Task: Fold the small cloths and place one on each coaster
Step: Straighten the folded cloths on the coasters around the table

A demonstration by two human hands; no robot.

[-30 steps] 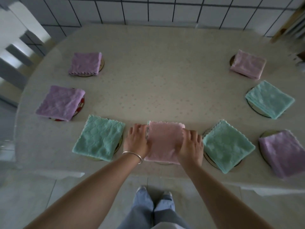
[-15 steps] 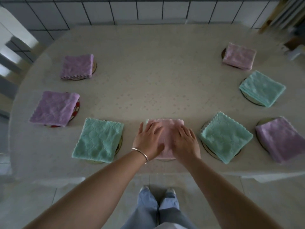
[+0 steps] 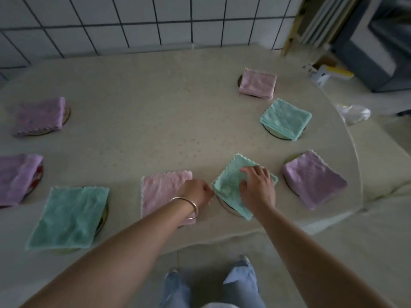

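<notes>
Tabletop (image 3: 155, 121): left hand (image 3: 196, 193) seemingly pinches green cloth (image 3: 229, 185) edge; right hand (image 3: 258, 187) presses flat.

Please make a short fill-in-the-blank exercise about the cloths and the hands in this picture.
1. The right hand rests on a ____ cloth.
2. The bracelet is on the ____ wrist.
3. The left hand lies between the green cloth and the ____ cloth.

Missing words: green; left; pink
</notes>
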